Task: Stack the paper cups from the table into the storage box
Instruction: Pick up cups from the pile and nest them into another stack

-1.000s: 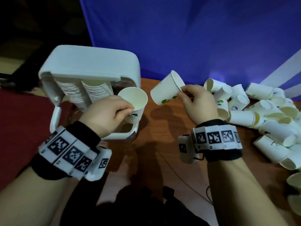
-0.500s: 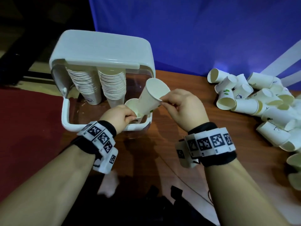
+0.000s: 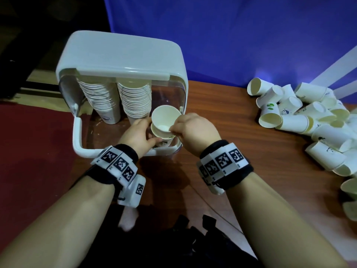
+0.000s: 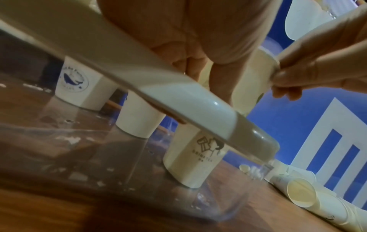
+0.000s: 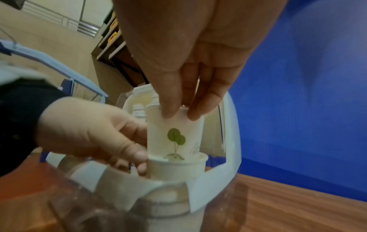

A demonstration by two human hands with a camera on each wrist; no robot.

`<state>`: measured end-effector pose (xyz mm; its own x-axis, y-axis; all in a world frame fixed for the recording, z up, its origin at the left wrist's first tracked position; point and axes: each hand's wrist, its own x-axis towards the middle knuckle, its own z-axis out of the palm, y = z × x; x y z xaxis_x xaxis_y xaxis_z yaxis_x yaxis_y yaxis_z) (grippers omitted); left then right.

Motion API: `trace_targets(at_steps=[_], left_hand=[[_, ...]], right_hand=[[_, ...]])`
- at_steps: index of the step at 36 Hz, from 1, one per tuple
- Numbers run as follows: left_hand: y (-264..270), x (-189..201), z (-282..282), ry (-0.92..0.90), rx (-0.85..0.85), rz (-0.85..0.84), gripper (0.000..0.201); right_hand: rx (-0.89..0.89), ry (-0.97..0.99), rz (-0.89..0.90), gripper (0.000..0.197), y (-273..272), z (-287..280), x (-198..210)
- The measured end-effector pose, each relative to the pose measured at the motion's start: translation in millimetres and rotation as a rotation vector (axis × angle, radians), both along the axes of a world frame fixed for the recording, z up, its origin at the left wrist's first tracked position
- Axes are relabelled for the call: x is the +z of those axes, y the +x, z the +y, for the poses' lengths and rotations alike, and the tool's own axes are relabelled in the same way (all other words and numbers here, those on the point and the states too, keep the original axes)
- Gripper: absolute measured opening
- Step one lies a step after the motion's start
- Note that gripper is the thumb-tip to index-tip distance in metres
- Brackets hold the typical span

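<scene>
The clear storage box (image 3: 77, 136) stands at the left with its white lid (image 3: 123, 53) tipped up. Two tall stacks of paper cups (image 3: 102, 101) (image 3: 135, 101) stand inside. In the box's front right corner my left hand (image 3: 139, 134) grips a lower cup (image 3: 162, 132), whose base rests on the box floor (image 4: 196, 158). My right hand (image 3: 191, 128) pinches the rim of a leaf-printed cup (image 5: 174, 136), upright and partly sunk into the lower cup (image 5: 176, 166). My left-hand fingers (image 5: 89, 130) wrap the lower cup's side.
A heap of loose paper cups (image 3: 301, 117) lies on the wooden table (image 3: 251, 171) at the right. A blue backdrop (image 3: 251, 35) rises behind. A red surface (image 3: 29, 142) lies left of the box.
The right hand swung its tilted cup upright and pushed it down into the cup under the left hand. The left hand lowered that cup into the box's front right corner.
</scene>
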<state>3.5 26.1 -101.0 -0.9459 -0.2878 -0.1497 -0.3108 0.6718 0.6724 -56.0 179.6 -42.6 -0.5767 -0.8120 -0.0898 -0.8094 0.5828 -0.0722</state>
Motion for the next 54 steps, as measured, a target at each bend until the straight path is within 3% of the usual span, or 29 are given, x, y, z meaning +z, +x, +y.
trace_targets(at_steps=[5,10,14,19,22,26,30,33,43,50,54], left_hand=[[-3.5,-7.1,-1.1,0.087,-0.017,0.024,0.061],[-2.2,-2.8,-2.4,0.052,-0.032,-0.025,0.063],[4.5,15.4,3.6,-0.081,-0.028,0.005,0.066],[4.7,47.2,32.1,-0.182,-0.09,0.169,0.046],[-12.0,58.6,62.9,-0.149,-0.158,0.207,0.037],[-48.6,60.7,110.6,-0.139,-0.22,0.182,0.033],[-94.5,53.4,164.2,-0.105,-0.228,0.129,0.033],[-133.0,42.6,204.1,-0.058,-0.22,0.116,0.035],[-240.1,-15.7,301.6,0.048,-0.128,-0.048,0.063],[-263.1,-32.2,313.5,-0.036,-0.111,-0.139,0.039],[-255.9,-25.5,301.3,-0.118,-0.116,-0.129,0.033]], right_hand=[[0.028,0.246,-0.098,0.037,-2.0,-9.1,-14.4],[0.029,0.275,-0.104,0.037,-6.6,-11.2,-20.7],[0.009,0.085,-0.145,0.036,-10.4,1.2,-18.2],[-0.074,-0.134,-0.224,0.033,-19.6,46.6,6.8],[-0.215,-0.172,-0.194,0.029,-38.4,93.4,18.6],[-0.571,-0.274,-0.169,0.025,-76.4,178.5,22.5],[-0.9,-0.221,-0.195,0.029,-117.6,268.3,18.9],[-1.004,-0.12,-0.214,0.036,-147.7,312.6,8.1],[-1.011,0.033,-0.259,0.034,-222.6,347.6,-32.0],[-1.07,-0.136,-0.328,0.031,-238.7,351.6,-40.0],[-1.074,-0.28,-0.334,0.019,-230.5,352.7,-30.1]])
